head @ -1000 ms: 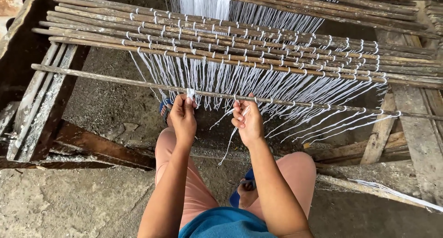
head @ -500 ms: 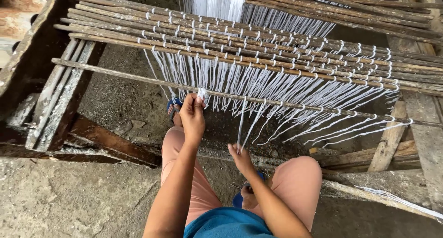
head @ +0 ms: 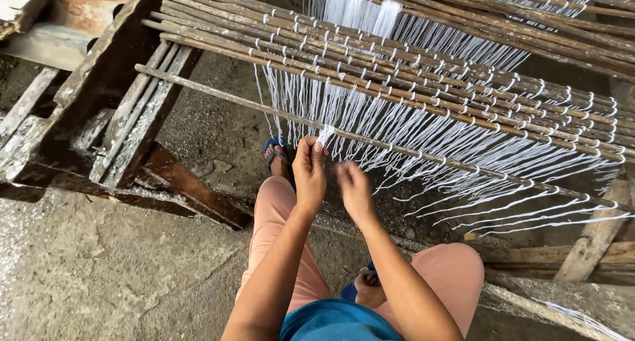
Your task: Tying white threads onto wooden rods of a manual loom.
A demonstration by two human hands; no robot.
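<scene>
Wooden loom (head: 119, 70), white threads (head: 370, 116) hanging vertically

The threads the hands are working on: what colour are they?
White, every strand of the threads looped over the brown sticks; the head view shows it.

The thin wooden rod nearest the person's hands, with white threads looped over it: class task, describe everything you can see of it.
The thin wooden rod is a long, slim, brownish stick, roughly straight, slanting from upper left down to lower right, below a stack of similar sticks. White threads come down to it and loop over it at intervals, loose ends trailing on the right. The left hand pinches a thread at it; the right hand is blurred just below.
</scene>
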